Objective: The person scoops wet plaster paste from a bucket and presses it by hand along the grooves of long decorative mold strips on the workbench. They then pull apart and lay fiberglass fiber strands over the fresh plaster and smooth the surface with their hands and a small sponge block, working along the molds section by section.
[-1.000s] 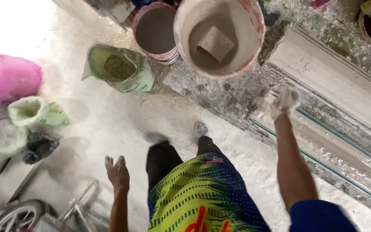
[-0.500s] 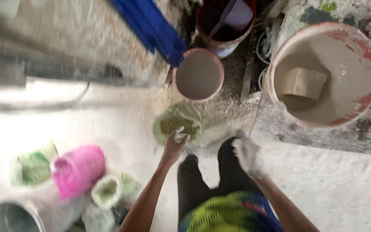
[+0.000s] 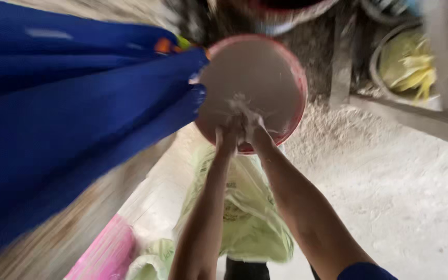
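Observation:
Both of my hands reach into a round red-rimmed bucket [image 3: 291, 67] filled with pale grey-white liquid. My left hand [image 3: 227, 136] and my right hand [image 3: 250, 123] are pressed close together at the near side of the bucket, coated in white paste, with the liquid splashing around them. The picture is blurred, so I cannot make out the fingers or anything between them. Under my forearms lies a pale green sack [image 3: 245, 207].
Blue fabric [image 3: 68, 119] fills the left side, close to the camera. A pink container [image 3: 105, 254] lies at the bottom left. The dusty white floor [image 3: 400, 197] spreads to the right. A yellow-green bundle [image 3: 405, 62] sits in a ring at the top right.
My view has swung down and closer to the red-rimmed bucket. Both hands have moved from above the green sack into the bucket's liquid.

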